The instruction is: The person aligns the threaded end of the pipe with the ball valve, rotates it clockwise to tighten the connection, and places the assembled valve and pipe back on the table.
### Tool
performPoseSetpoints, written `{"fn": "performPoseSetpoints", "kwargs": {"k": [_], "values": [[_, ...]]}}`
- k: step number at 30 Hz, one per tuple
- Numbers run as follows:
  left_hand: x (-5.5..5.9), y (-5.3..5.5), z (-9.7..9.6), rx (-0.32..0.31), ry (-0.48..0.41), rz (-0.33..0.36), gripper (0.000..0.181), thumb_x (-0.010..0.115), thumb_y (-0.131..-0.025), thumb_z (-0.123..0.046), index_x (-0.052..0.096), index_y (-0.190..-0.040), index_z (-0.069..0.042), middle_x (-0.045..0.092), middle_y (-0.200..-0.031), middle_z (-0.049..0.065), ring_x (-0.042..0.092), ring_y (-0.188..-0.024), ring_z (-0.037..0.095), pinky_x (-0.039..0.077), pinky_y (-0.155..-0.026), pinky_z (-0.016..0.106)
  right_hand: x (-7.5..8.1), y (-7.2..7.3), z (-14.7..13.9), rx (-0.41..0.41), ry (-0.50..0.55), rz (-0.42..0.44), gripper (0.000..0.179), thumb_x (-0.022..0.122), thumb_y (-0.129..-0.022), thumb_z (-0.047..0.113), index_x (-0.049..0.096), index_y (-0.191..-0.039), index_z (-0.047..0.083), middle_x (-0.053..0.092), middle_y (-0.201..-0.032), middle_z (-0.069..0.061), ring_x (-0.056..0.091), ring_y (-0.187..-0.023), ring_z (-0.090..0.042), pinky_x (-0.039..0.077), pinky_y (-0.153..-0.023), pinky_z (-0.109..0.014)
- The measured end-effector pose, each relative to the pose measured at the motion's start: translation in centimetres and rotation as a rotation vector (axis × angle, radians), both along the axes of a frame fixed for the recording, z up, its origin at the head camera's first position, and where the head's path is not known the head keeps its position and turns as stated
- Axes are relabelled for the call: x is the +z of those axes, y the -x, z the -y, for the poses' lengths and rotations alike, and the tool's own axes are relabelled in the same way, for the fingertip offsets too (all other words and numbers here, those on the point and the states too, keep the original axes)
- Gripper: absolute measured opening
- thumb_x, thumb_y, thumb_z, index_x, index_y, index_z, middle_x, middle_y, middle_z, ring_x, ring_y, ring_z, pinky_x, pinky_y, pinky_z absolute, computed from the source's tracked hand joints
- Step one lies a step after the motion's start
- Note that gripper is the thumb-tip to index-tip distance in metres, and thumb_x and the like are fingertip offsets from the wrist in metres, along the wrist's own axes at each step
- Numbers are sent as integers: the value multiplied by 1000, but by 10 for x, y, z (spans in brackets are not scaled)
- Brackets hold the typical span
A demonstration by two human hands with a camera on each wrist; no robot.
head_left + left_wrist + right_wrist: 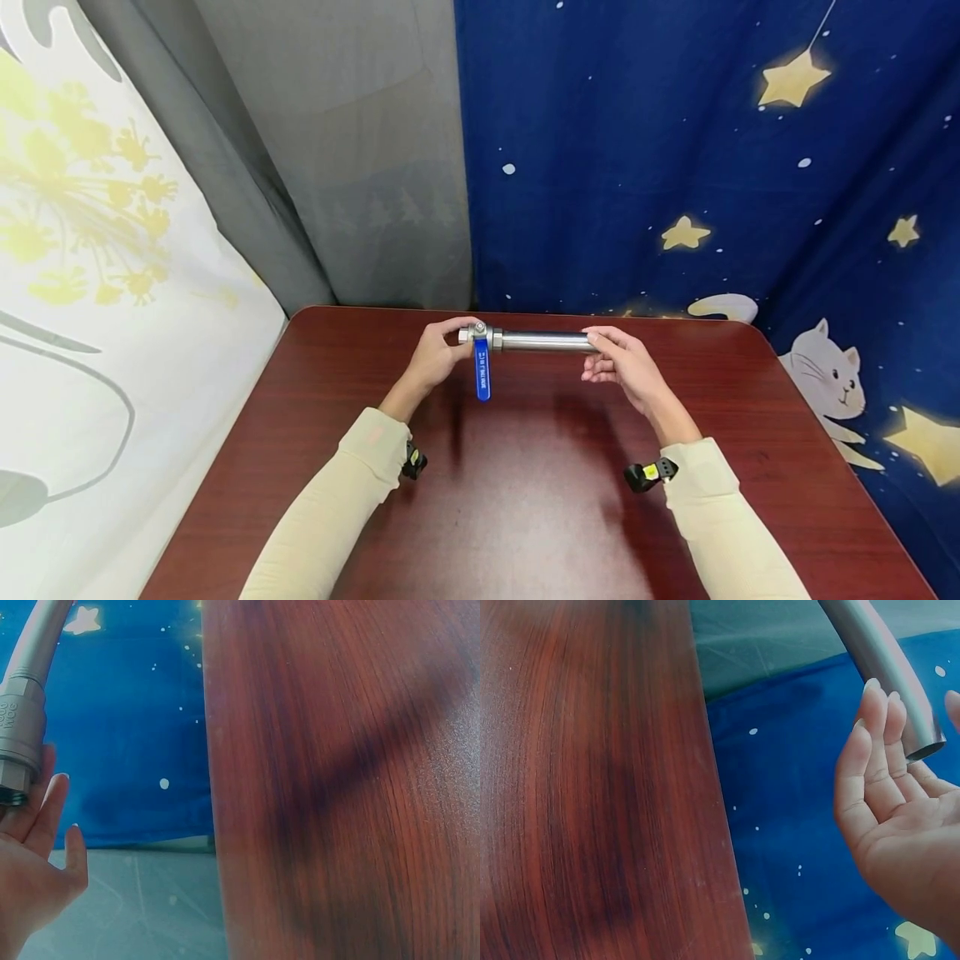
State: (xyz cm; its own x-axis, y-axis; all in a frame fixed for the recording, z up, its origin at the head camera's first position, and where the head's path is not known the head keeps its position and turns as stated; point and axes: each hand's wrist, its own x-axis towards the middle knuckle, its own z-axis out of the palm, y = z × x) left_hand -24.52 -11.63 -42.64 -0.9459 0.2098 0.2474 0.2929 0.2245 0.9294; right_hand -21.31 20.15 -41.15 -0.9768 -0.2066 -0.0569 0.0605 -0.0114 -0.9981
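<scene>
A metal ball valve (481,332) with a blue lever handle (482,372) is joined to one end of a straight steel pipe (546,341). Both are held level above the far part of the table. My left hand (433,357) grips the valve's free end between thumb and fingers, and the lever points down toward me. At the opposite end, my right hand (628,367) pinches the pipe with thumb and forefinger, its other fingers loosely bent below. The left wrist view shows the valve's hex end (13,778); in the right wrist view the pipe's hollow end (925,750) shows.
A dark red wooden table (525,500) lies under both arms, its far edge just behind the pipe. Beyond it hang a grey curtain (360,167) and a blue curtain (600,150) with stars. White patterned cloth (112,375) hangs along the left side.
</scene>
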Motion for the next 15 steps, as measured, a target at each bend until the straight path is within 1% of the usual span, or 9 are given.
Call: {"fn": "performPoseSetpoints", "kwargs": {"k": [2,3,5,7,9,11,15], "values": [[2,-2,0,-6,-3,6,32,69,-82,-2,68,-114,0,66,-108,20,53,-103,30,41,-91,39,-1,-1,-2,22,46,-7,37,59,-97,24,49,-127,3,64,-70,-5,68,-62,-17,56,-63,-30],[5,-4,-1,-8,-3,8,32,68,-82,-1,68,-114,1,65,-108,21,53,-103,32,41,-91,39,-1,-2,-2,34,64,-11,38,59,-97,20,47,-128,3,64,-70,-5,68,-61,-18,56,-63,-30],[13,-11,-2,-9,3,5,32,67,-82,0,67,-114,3,65,-107,21,53,-103,32,42,-89,38,-1,-3,-3,55,90,-17,37,59,-96,14,46,-128,3,64,-69,-5,68,-61,-18,56,-63,-29],[22,-17,-2,-10,7,2,32,67,-81,2,67,-113,4,65,-106,22,53,-101,31,43,-88,36,-1,-3,-4,67,97,-20,33,59,-95,13,47,-125,5,64,-69,-5,68,-62,-18,56,-63,-29],[29,-22,-3,-8,15,-5,31,66,-81,2,67,-112,5,66,-105,20,54,-100,29,43,-85,32,-1,-3,-4,69,93,-14,28,58,-96,14,49,-121,7,63,-69,-4,67,-61,-17,56,-64,-30],[32,-25,-3,-6,19,-12,31,66,-81,2,67,-112,5,66,-104,19,53,-99,28,42,-85,31,0,-4,-4,62,78,-3,24,58,-97,18,51,-118,9,63,-69,-4,66,-60,-15,56,-64,-30],[34,-26,-5,-10,13,-15,32,65,-81,2,67,-113,5,66,-103,20,54,-99,28,43,-88,40,0,-3,-3,31,21,13,24,57,-98,28,51,-110,9,61,-66,-2,62,-59,-13,56,-64,-30]]}}
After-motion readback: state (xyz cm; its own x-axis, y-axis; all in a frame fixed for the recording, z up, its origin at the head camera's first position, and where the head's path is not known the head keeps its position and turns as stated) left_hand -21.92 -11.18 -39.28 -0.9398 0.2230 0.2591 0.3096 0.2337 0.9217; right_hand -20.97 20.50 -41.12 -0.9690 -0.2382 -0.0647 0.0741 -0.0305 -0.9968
